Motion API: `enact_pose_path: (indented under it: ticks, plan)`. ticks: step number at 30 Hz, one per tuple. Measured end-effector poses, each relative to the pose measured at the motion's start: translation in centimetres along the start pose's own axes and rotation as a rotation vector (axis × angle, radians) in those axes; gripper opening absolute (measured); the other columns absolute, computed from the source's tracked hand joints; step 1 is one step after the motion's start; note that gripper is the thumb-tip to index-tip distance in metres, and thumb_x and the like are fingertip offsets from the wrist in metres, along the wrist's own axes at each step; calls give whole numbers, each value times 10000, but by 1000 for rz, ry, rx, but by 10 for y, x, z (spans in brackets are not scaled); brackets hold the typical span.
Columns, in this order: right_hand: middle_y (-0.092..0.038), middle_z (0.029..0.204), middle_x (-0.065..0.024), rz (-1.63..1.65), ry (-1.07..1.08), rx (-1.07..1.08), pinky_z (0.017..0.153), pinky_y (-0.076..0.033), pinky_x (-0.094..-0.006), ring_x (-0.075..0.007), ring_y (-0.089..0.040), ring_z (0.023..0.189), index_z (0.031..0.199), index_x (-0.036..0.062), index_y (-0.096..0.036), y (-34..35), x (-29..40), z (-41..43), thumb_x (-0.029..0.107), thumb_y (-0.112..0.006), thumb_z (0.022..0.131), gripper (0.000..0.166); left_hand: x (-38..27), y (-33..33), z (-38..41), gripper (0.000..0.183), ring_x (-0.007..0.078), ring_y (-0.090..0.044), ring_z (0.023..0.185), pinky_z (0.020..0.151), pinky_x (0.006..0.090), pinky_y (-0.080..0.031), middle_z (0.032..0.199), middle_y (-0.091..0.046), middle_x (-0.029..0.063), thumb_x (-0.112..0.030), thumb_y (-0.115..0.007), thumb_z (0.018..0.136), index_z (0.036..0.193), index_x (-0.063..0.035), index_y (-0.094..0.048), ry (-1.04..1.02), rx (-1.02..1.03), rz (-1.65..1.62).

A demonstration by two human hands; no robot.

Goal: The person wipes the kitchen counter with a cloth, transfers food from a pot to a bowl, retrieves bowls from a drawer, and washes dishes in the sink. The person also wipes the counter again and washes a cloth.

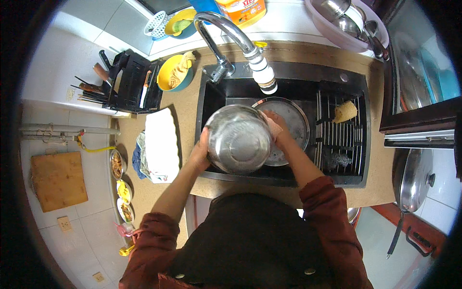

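Observation:
A shiny stainless steel bowl is tilted over the black sink, its outer base facing me. My left hand grips its left side, thumb along the wall. On the bowl's right rim is my right hand, with its fingers partly hidden behind the steel. A pinkish patch by those fingers may be a cloth; I cannot tell. Below, in the basin, lies a round metal pan or basin with wet-looking suds inside. The chrome faucet arches above, its white filter nozzle pointing down, with no water visible.
A wire rack at the sink's right holds a yellow sponge and steel wool. Left of the sink are a white tray, a yellow-lined bowl with a cloth, and a knife rack. A pink basin holds utensils.

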State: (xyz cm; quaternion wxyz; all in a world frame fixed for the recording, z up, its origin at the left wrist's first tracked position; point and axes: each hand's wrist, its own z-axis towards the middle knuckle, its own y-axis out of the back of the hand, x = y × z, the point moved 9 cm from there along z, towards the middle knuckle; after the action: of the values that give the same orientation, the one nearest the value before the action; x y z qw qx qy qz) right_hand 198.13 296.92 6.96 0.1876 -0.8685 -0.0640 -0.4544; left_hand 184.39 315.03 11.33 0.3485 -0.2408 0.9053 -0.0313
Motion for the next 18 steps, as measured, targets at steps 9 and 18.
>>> enact_pose_path:
  ticks: [9,18]
  plan:
    - [-594,880,-126,-836,880,-77,722,-436,-359,-301,-563,796,903,51,-560,-36,79,-88,258,-551,806,228,-56,-20,28,475,109,-518,759,675,261,-421,801,-590,59,-444,-483,854,942,10,-587,-583,-355,543]
    - [-574,692,-95,-1414,671,404,590,-423,-432,-274,-569,739,710,88,-604,-69,30,-117,294,-517,772,232,85,-42,40,298,271,-543,902,768,413,-496,990,-522,161,-13,-485,742,1038,20,-468,327,30,-333]
